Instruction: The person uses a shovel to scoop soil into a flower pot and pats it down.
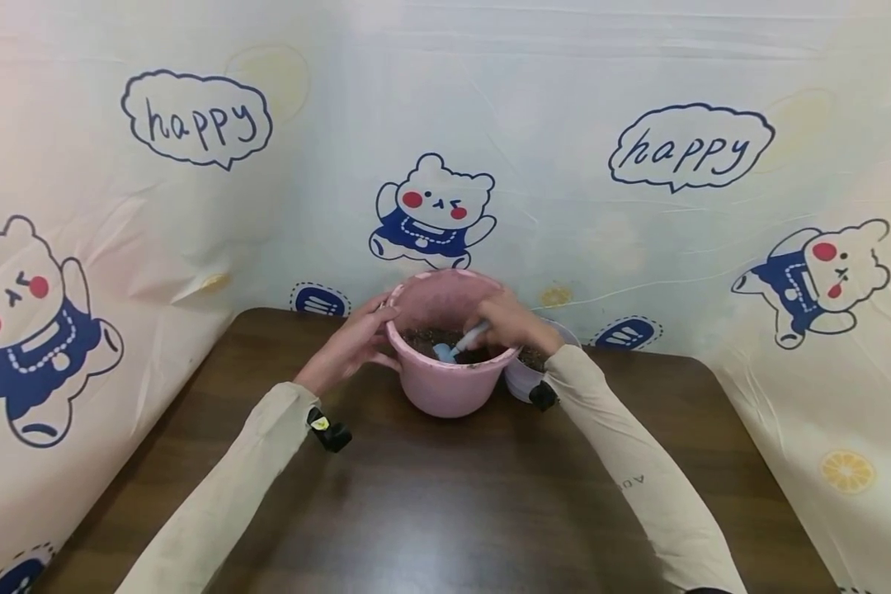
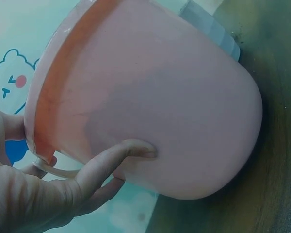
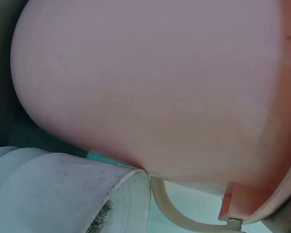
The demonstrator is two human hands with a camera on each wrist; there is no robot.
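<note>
Toward the back of the counter (image 1: pixel 416 495), the pink bucket (image 1: pixel 449 392) stands upright between my two grips. My left grip (image 1: pixel 352 342) holds it by the side, with fingers at the rim and a digit pressed against the outer wall. My right grip (image 1: pixel 508 318) is over the opening, curled around the handle of a small shovel (image 1: pixel 445 353); the right wrist view doesn't show those fingers, so I can't tell exactly how they wrap.

I judge the step in hand to be working the shovel in the soil (image 1: pixel 423 340), its pale blue blade being down at the surface inside. The next move, I think, calls for a steady bucket and a blade kept clear of the wall.

The bucket is smooth plastic, wide at the mouth and rounding toward its base, with a pale, curved bail (image 3: pixel 161 196). The soil looks dark and crumbly. Just to the right sits a whitish, ridged pot (image 3: pixel 53 189), also with soil inside. Dark wood grain runs beneath everything.
</note>
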